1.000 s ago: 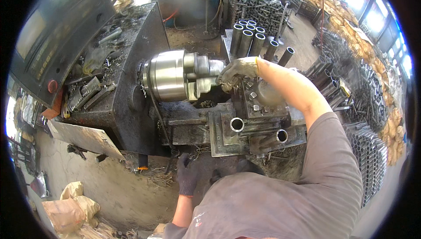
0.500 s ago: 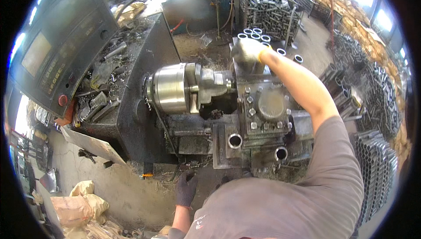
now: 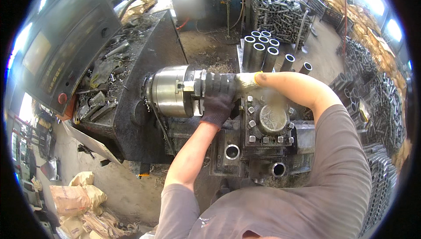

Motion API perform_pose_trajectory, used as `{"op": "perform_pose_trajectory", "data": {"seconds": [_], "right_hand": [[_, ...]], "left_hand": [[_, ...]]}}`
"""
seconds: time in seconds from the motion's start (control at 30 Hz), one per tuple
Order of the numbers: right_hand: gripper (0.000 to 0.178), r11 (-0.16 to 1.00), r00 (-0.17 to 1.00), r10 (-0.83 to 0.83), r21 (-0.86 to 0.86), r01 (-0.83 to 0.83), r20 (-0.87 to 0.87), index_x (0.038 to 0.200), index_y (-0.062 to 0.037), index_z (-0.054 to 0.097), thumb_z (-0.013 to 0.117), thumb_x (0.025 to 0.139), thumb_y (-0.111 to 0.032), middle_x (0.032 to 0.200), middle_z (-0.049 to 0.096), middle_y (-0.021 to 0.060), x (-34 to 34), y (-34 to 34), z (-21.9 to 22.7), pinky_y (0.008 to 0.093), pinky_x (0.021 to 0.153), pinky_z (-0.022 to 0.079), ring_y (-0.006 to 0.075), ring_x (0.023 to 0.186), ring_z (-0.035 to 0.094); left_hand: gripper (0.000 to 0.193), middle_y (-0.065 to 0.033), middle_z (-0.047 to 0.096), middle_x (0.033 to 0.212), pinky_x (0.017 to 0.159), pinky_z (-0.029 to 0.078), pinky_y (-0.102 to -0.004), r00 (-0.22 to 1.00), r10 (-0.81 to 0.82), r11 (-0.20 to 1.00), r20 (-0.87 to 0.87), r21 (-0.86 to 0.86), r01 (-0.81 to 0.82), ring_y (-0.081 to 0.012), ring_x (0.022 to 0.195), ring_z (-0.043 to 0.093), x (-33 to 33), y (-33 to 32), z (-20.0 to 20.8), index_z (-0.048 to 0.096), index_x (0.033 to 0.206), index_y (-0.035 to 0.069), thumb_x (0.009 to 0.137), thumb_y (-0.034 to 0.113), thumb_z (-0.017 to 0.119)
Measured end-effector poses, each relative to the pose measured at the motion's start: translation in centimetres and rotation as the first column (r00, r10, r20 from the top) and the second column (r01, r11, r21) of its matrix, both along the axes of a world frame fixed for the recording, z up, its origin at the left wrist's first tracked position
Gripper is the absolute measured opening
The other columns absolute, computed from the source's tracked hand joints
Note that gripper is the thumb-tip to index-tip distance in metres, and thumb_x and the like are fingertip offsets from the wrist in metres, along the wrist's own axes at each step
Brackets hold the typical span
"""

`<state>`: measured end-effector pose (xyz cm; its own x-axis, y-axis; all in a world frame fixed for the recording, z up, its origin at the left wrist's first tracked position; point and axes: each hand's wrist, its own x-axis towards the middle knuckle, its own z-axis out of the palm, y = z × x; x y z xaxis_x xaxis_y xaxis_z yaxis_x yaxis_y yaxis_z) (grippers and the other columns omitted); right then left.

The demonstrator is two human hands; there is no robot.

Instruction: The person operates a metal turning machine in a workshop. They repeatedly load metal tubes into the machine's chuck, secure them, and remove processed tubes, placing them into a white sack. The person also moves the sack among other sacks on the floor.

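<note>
grey-brown short-sleeved shirt [image 3: 280, 210] | dark left glove [image 3: 218, 101] | whitish right glove [image 3: 246, 82], yellow cuff [image 3: 256, 78]

Dark-gloved left fingers [image 3: 216, 82] lie beside the steel chuck [image 3: 169, 92].

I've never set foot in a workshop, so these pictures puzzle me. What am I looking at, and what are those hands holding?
You look down from a camera worn on the worker's head; its wide lens bends straight edges. The machine looks like a lathe: the shiny drum is its chuck, which clamps work, and the bolted square block seems to carry tools. The left hand, in a dark glove, is at the chuck's front; the right hand, in a pale glove, is just beside it. Whatever they hold is hidden by the gloves. Metal scraps lie on the machine's top at left, and metal tubes stand upright beyond the hands.
</note>
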<state>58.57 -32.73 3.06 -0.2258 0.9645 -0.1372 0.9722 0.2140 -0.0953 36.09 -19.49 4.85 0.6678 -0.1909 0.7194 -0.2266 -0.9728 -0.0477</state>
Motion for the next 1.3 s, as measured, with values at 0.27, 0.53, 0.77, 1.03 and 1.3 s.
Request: {"op": "perform_pose_trajectory", "data": {"seconds": [0.27, 0.53, 0.77, 1.03, 1.3], "right_hand": [[0.032, 0.833, 0.632, -0.536, -0.471, 0.29, -0.559, 0.123, -0.0028, 0.065, 0.065, 0.094, -0.017, 0.109, 0.07, 0.0132, 2.5, -0.5, -1.8, 0.0408, 0.089, 0.057, 0.0276, 0.103, 0.07], [0.039, 0.705, 0.495, -0.684, -0.661, 0.258, -0.536, 0.144, -0.002, 0.054, 0.052, 0.107, -0.014, 0.134, 0.066, 0.0117, 2.4, -3.5, -0.6, 0.0401, 0.101, 0.056, 0.023, 0.12, 0.066], [0.034, 0.757, 0.36, -0.653, -0.598, 0.264, -0.667, 0.134, -0.0006, 0.067, 0.064, 0.102, -0.01, 0.113, 0.077, 0.0127, 1.1, -1.4, -2.0, 0.0332, 0.081, 0.062, 0.0177, 0.091, 0.072], [0.057, 0.401, 0.243, -0.913, -0.62, 0.674, -0.327, 0.139, -0.0023, 0.064, 0.08, 0.086, -0.016, 0.101, 0.077, 0.0089, 3.6, -20.6, -2.5, 0.0337, 0.066, 0.057, 0.018, 0.076, 0.069], [0.053, 0.591, 0.596, -0.797, 0.079, 0.803, -0.096, 0.125, -0.0038, 0.068, 0.082, 0.082, -0.031, 0.105, 0.076, 0.022, -3.5, -17.6, 4.1, 0.0474, 0.082, 0.06, 0.0404, 0.096, 0.074]], "left_hand": [[0.048, -0.0257, 0.059, 0.131, 0.126, 0.021, -0.0673, 0.992, 0.124, 0.992, -0.028, -0.02, -0.124, -0.0464, 0.138, 0.046, 2.4, -0.8, -1.3, 0.062, 0.138, 0.015, 0.093, 0.032, 0.06], [0.038, -0.0231, 0.061, 0.124, 0.126, 0.023, -0.0653, 0.979, 0.125, 0.992, -0.159, 0.037, -0.121, -0.0451, 0.133, 0.049, 2.7, -0.7, -0.5, 0.07, 0.122, 0.016, 0.085, 0.026, 0.066], [0.059, -0.0218, 0.059, 0.129, 0.127, 0.022, -0.0649, 0.987, 0.081, 0.997, -0.137, 0.026, -0.078, -0.0437, 0.134, 0.049, 1.8, 0.2, -1.1, 0.064, 0.134, 0.02, 0.078, 0.037, 0.076], [0.052, -0.0174, 0.061, 0.133, 0.126, 0.026, -0.0611, 0.981, 0.128, 0.984, -0.143, 0.144, -0.107, -0.039, 0.136, 0.05, 1.2, 0.0, 0.8, 0.068, 0.126, 0.018, 0.078, 0.035, 0.079], [0.065, -0.0149, 0.062, 0.137, 0.104, 0.051, -0.0413, 0.872, -0.448, 0.299, -0.197, -0.952, -0.061, -0.0248, 0.123, 0.062, -16.8, -4.6, -1.3, 0.057, 0.138, 0.004, 0.086, 0.03, 0.087]]}}
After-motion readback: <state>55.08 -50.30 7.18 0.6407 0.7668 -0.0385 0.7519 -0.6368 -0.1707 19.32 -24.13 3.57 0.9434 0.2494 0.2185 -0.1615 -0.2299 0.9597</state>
